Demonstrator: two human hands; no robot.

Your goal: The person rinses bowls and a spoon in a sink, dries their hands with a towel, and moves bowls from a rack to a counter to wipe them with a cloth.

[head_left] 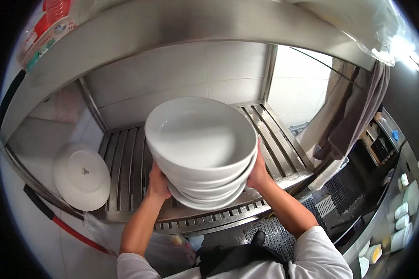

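A stack of several large white bowls [200, 132] is held between my two hands, over the front part of a slatted metal shelf [125, 162]. My left hand [158, 182] grips the stack low on its left side, fingers mostly hidden behind the bowls. On the opposite side, my right hand [258, 169] presses against the rims, its fingers partly out of sight. The top bowl is empty and tilts toward me. At the shelf's left end a white plate [82, 176] leans with its underside facing out.
A metal upper shelf edge [195, 23] runs across above the bowls. Dark towels [354, 111] hang at the right. Farther right, a counter carries stacked white cups [402, 211]. A red and black handle [74, 232] leans at lower left. Black perforated mats [344, 186] cover the floor.
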